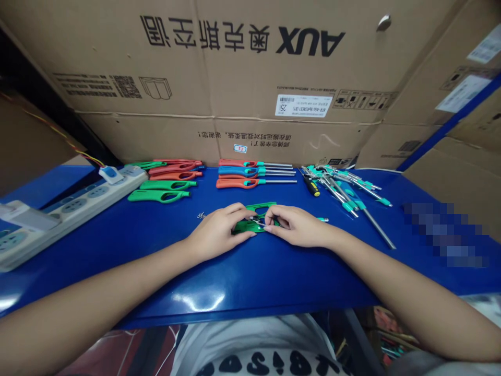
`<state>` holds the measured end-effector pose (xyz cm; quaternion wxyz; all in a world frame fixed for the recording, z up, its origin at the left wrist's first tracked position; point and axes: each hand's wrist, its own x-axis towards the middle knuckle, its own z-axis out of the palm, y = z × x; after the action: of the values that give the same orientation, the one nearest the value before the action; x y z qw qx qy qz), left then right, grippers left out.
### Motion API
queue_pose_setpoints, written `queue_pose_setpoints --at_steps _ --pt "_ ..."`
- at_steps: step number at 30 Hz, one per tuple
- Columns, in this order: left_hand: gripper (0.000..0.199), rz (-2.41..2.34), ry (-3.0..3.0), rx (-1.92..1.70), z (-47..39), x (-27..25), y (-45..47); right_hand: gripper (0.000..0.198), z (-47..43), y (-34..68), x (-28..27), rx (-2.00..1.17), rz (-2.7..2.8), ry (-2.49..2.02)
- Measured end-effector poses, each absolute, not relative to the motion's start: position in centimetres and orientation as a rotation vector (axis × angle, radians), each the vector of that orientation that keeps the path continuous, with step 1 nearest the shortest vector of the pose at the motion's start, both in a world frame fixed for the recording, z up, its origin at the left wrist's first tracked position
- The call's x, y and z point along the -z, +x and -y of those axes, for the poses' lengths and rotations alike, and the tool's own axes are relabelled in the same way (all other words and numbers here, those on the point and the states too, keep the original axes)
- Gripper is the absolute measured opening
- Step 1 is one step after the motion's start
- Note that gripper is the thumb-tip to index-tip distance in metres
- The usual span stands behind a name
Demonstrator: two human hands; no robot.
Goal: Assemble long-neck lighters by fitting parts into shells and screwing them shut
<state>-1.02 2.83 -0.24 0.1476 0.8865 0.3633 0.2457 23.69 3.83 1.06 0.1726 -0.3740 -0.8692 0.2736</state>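
Where two hands meet near the middle of the blue bench (195, 292), one green lighter-handle shell (245, 227) lies opened between them. Left grip (221, 230): closed on the shell. Right grip (295, 224): finger and thumb pinched on a thin metal part (256, 221). My reading: this unit is part-way, its shell not yet joined. One rod end (323, 220) shows past the right hand; cannot tell whether it belongs.

Left of the hands: small metal bits (201, 215), too fine to count.

Beyond, by count: three tubed lighters (236, 171), apparently complete (four tubes project, so one more may be hidden). At least six bare handles (158, 195) lack tubes: three green, two red, one orange. Tube assemblies (340, 192): several, tangled, uncountable from here. Screwdriver (312, 185): one. Power strip (82, 208): one, two plugs (110, 175) in. Behind everything, one AUX carton (235, 94).
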Motion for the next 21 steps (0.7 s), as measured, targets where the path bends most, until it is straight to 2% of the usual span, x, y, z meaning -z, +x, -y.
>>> queue_pose_setpoints --at_steps 6,13,21 --pt "0.034 -1.037 2.560 -0.726 -2.9 0.5 -1.1 0.014 -4.3 23.8 -0.7 -0.718 2.481 -0.952" --pt "0.024 -1.023 2.552 -0.809 -3.0 0.5 -1.0 0.014 -4.8 24.0 0.0 -0.747 2.364 -0.849" --pt "0.017 -1.012 2.528 -0.854 -3.4 0.7 -1.1 0.031 -5.8 24.8 0.6 -1.242 2.094 -0.869"
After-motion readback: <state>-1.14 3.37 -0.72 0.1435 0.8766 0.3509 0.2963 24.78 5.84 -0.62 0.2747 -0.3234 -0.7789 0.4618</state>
